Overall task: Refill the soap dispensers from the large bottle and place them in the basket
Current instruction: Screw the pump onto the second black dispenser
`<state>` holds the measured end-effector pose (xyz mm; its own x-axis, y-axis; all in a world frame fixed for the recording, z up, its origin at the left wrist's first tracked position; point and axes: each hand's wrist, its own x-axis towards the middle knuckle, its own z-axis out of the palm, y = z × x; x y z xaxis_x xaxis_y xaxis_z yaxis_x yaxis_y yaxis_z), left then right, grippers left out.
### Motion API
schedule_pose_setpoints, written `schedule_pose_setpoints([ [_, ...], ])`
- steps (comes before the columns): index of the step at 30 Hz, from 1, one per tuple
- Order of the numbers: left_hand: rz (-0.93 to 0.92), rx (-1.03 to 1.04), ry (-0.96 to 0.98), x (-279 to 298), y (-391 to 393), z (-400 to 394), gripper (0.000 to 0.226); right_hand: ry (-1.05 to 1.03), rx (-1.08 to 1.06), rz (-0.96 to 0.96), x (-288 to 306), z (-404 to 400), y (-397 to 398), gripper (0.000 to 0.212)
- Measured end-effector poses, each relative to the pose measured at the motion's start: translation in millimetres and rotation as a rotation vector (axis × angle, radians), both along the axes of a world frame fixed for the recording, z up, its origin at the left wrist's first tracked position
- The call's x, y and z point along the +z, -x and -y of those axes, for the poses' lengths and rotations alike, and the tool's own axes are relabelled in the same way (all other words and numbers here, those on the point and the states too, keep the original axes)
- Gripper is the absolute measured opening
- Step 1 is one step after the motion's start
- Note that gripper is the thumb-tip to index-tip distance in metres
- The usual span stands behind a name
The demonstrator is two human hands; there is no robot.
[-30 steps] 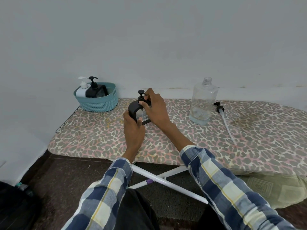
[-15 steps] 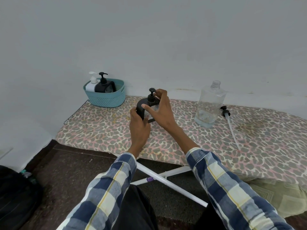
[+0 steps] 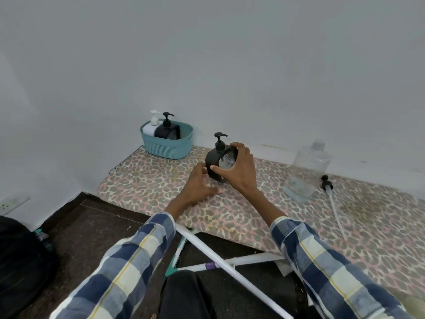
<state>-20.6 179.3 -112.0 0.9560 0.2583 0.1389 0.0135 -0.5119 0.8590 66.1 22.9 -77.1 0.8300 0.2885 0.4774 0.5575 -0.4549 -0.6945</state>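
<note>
While the right hand (image 3: 239, 173) grips the black soap dispenser (image 3: 217, 161) upright on the ironing board (image 3: 264, 215), the left hand (image 3: 199, 184) lies relaxed with its fingers spread, just beside the dispenser's base. The teal basket (image 3: 166, 145) at the board's far left end holds a white dispenser (image 3: 150, 127) and another black dispenser (image 3: 166, 130). The large clear bottle (image 3: 307, 173) stands uncapped to the right, its pump (image 3: 327, 184) lying beside it.

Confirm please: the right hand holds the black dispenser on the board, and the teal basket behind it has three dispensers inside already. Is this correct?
Not quite. The head view shows two dispensers in the teal basket, not three: a white dispenser and a black one. The rest is right: the right hand holds the black dispenser on the board.
</note>
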Motion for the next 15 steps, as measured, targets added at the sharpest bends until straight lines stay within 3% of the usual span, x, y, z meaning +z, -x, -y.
schedule_pose_setpoints([
  [4, 0.073, 0.153, -0.289, 10, 5, -55, 0.08, -0.106, 0.124, -0.005, 28, -29, -15, 0.089],
  [8, 0.227, 0.397, -0.286, 21, 1, -97, 0.075, -0.213, 0.236, -0.071, 60, -70, -31, 0.085],
  [15, 0.241, 0.406, -0.337, 5, -21, -125, 0.071, -0.31, 0.251, -0.173, 71, -136, -60, 0.086],
])
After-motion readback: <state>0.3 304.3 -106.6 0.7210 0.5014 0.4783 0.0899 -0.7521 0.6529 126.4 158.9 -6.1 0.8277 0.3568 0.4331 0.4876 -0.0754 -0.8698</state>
